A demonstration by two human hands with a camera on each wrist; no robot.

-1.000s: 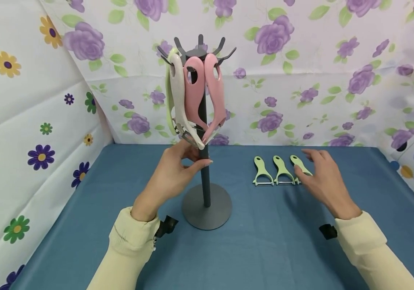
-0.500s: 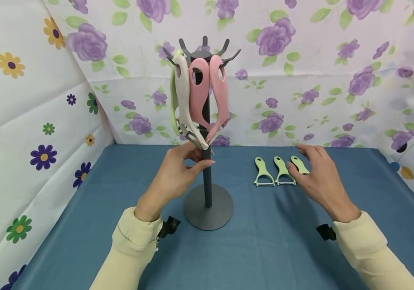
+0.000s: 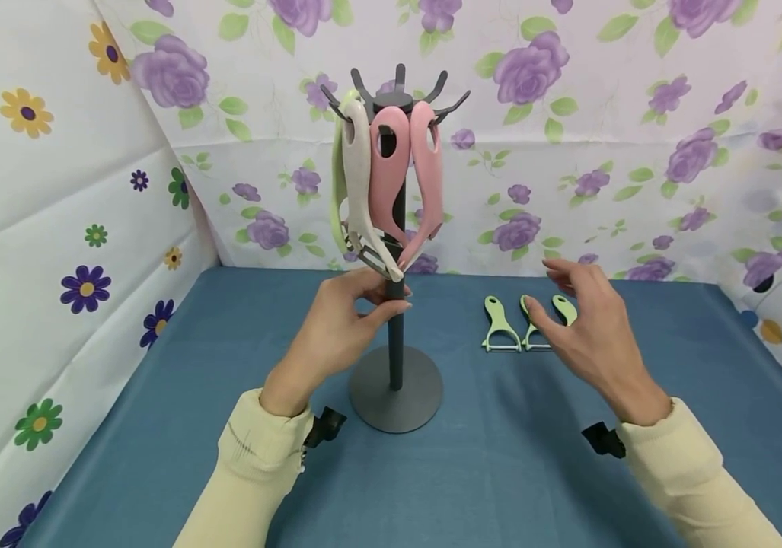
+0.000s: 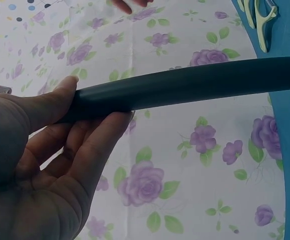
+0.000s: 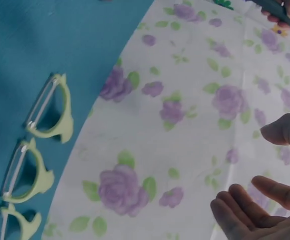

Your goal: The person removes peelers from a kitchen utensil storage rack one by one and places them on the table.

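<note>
Grey stand (image 3: pixel 395 335) rises from a blue table (image 3: pixel 500 472); the left hand (image 3: pixel 339 323) curls around its pole under 4 hung peelers (image 3: pixel 384 190). The right hand (image 3: pixel 589 331), fingers spread, hovers over 3 green peelers (image 3: pixel 500 326) lying right of the stand.

Left wrist: fingers and thumb (image 4: pixel 50 107) clamp the pole (image 4: pixel 194 85).

Right wrist: loose fingers (image 5: pixel 244 210) hold nothing, above the green peelers (image 5: pixel 50 112).

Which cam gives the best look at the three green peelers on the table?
Right wrist: all three green peelers lie unobstructed, blades clear. In the head view the right hand covers part of the right two. The left wrist view catches only a corner of them at the top edge, beyond the stand pole.
</note>
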